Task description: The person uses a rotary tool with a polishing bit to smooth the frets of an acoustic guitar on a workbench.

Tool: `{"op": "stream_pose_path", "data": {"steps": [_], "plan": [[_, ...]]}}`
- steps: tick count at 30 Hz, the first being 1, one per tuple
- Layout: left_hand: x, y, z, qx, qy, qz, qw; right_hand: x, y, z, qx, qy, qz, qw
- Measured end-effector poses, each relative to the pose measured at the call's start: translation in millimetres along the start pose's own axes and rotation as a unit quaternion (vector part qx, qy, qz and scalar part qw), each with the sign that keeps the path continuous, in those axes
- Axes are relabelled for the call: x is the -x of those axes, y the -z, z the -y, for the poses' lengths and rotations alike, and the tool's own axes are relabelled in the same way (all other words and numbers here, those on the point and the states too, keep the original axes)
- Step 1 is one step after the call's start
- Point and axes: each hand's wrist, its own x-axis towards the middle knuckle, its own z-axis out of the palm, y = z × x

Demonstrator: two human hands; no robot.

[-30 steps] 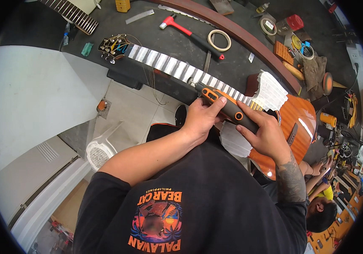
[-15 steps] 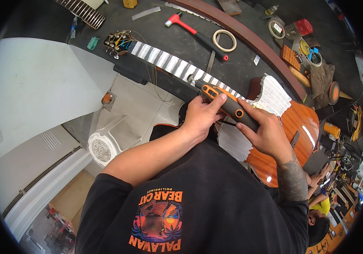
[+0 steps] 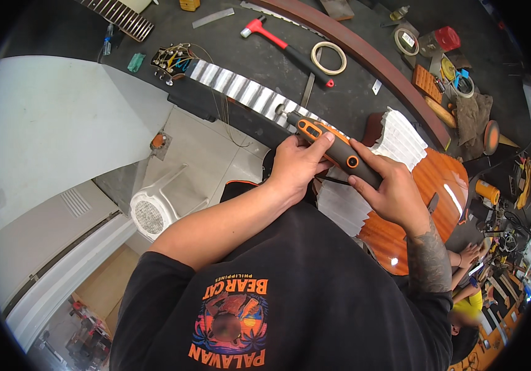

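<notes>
An acoustic guitar with a glossy orange wooden body (image 3: 438,167) lies angled across my front, its dark headstock (image 3: 165,62) at upper left, with loose strings hanging. Pale striped covering runs along the fretboard (image 3: 231,83), and white tape (image 3: 398,139) covers part of the body. My left hand (image 3: 299,164) grips the front of a grey-and-orange rotary tool (image 3: 333,148), thumb on its top. My right hand (image 3: 392,191) holds the back end of the same tool. Its small round tip (image 3: 281,110) is at the fretboard, about midway along; whether it touches, I cannot tell.
The dark bench (image 3: 206,40) carries a red-headed mallet (image 3: 268,38), tape rings (image 3: 328,45), a curved brown bar (image 3: 389,78), another fretted neck (image 3: 129,18) and several small tools. A white plastic stool (image 3: 154,216) stands lower left. A co-worker (image 3: 466,294) is at the cluttered right bench.
The view has shifted slightly, so the bench sits higher in the picture than a second ago. The tool and both hands have moved slightly right; the grip is much the same.
</notes>
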Motion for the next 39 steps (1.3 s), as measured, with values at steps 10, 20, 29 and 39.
{"op": "stream_pose_path", "data": {"steps": [10,20,29,39], "plan": [[-5.3,-6.9,-4.4,-0.009,0.005,-0.017,1.0,-5.8,5.0,-4.4,0.001,-0.015,0.013,1.0],[-8.4,-12.7,-8.3,0.001,0.012,-0.04,0.999,-10.2,8.9,-7.9,-0.042,-0.015,0.012,0.999],[-8.3,-19.4,-14.4,-0.02,0.009,-0.041,0.999,-13.7,14.5,-6.3,-0.067,-0.046,0.036,0.996],[-15.1,-20.8,-10.5,-0.031,0.002,-0.05,0.998,-13.1,10.8,-14.9,-0.074,-0.018,0.012,0.997]]}}
